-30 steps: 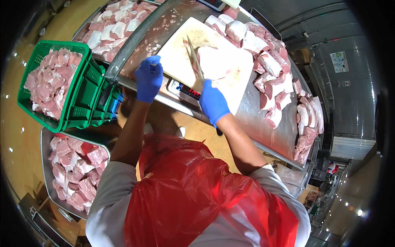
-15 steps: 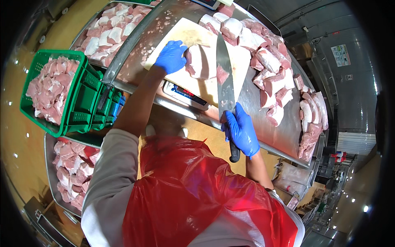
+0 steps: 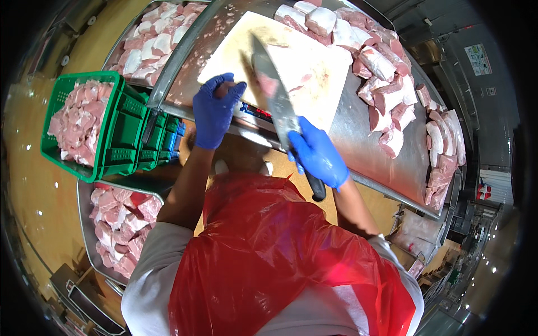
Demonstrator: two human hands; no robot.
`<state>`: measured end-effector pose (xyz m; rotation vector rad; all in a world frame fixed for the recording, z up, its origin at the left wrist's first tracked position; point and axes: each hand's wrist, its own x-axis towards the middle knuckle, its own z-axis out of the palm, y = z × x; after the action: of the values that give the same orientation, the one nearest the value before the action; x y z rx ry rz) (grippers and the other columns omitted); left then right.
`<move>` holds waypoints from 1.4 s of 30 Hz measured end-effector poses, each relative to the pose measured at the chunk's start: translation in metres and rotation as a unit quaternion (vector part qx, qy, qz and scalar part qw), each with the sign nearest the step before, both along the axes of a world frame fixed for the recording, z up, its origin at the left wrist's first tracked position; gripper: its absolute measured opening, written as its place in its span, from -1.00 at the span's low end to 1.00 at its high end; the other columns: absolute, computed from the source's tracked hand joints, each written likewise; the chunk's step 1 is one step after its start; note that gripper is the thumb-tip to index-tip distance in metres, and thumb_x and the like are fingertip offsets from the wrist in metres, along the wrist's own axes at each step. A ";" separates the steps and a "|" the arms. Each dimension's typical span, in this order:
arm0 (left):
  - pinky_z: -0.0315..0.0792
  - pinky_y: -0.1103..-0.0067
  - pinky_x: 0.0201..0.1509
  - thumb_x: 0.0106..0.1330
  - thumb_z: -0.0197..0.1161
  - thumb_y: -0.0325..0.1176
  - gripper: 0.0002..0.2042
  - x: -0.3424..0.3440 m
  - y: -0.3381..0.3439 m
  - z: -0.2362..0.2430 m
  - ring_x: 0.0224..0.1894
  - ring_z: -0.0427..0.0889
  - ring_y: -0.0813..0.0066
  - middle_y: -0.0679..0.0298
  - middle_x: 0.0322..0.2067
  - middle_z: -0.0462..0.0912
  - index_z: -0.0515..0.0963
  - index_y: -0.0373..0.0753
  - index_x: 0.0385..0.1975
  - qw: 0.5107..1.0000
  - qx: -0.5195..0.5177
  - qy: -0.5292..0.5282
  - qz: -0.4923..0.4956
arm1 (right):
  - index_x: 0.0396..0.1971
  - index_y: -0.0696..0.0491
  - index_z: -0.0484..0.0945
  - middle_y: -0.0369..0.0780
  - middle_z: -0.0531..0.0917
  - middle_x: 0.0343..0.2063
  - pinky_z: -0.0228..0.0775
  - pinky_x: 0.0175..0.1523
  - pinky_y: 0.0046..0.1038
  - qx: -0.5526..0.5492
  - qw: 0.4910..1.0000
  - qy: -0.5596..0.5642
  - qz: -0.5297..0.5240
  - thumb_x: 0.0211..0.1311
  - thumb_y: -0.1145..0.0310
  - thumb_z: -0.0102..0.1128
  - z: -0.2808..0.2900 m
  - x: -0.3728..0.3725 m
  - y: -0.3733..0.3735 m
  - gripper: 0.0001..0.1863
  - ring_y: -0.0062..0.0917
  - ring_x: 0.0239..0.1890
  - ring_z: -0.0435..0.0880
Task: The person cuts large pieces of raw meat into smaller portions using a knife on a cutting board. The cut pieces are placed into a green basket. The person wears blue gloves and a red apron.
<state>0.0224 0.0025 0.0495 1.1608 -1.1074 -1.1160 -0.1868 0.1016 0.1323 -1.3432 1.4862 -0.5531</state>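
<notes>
Drawn back from the cutting board (image 3: 328,106), the left hand (image 3: 213,115) now hangs by its near left corner, fingers curled; whether round anything I cannot tell. The right hand (image 3: 320,154) grasps the knife (image 3: 282,106) by its dark handle. Its blade crosses over the board, long axis slanting, tip pointing away toward the far left corner. Glare-washed pale meat (image 3: 291,64) lies under or beside it. Cutting looks partway: small pieces (image 3: 84,123) fill the green crate (image 3: 116,123) off the counter's (image 3: 358,137) left edge; many larger blocks (image 3: 386,95) remain along its far right.
</notes>
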 end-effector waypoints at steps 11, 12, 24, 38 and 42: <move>0.43 0.58 -0.17 0.44 0.15 -0.22 -0.72 0.108 0.022 -0.001 -0.27 0.52 0.55 0.28 -0.17 0.62 0.55 -0.32 -0.08 0.915 -0.262 -0.133 0.278 | -0.14 0.25 0.35 0.03 0.59 -0.57 0.47 -0.44 -0.14 -0.261 0.915 0.095 0.294 0.26 0.46 0.11 0.002 0.118 -0.018 -0.75 -0.12 -0.52 0.68; 0.43 0.57 -0.16 0.45 0.14 -0.19 -0.69 0.110 0.031 0.000 -0.25 0.53 0.53 0.26 -0.15 0.63 0.55 -0.33 -0.05 0.908 -0.222 -0.206 0.291 | -0.15 0.26 0.35 0.03 0.58 -0.57 0.48 -0.44 -0.15 -0.256 0.918 0.054 0.300 0.24 0.48 0.12 0.001 0.123 -0.019 -0.75 -0.12 -0.53 0.67; 0.43 0.51 -0.01 0.51 0.06 -0.04 -0.59 0.093 0.042 0.009 -0.20 0.52 0.47 0.30 -0.22 0.55 0.51 -0.31 0.03 0.915 -0.025 0.283 0.286 | -0.10 0.25 0.31 0.11 0.61 -0.53 0.46 -0.43 -0.04 -0.216 0.923 0.055 0.312 0.21 0.52 0.10 0.002 0.128 -0.019 -0.71 0.05 -0.49 0.64; 0.48 0.23 0.07 0.31 0.35 -0.23 -0.56 0.428 0.016 -0.012 -0.02 0.60 0.04 -0.12 -0.03 0.60 0.50 -0.46 0.02 0.646 -0.043 -0.522 0.556 | 0.12 0.12 0.49 -0.22 0.62 -0.07 0.53 -0.10 -0.40 -0.221 0.934 -0.164 -0.227 0.53 0.26 0.04 -0.089 -0.092 -0.059 -0.67 -0.52 -0.13 0.61; 0.51 0.36 0.08 0.33 0.28 -0.45 -0.70 0.363 0.087 -0.064 -0.02 0.62 0.22 0.02 -0.04 0.62 0.53 -0.42 0.02 0.754 -0.120 -0.365 0.533 | 0.18 0.06 0.46 -0.24 0.62 -0.01 0.60 0.06 -0.15 -0.106 0.855 -0.387 -0.329 0.51 0.21 0.06 -0.116 -0.086 -0.071 -0.63 -0.43 -0.01 0.63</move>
<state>0.3851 0.0897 -0.0148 1.7132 -0.8310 0.4173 -0.2731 0.0308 0.0163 -0.5666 1.1651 -1.5335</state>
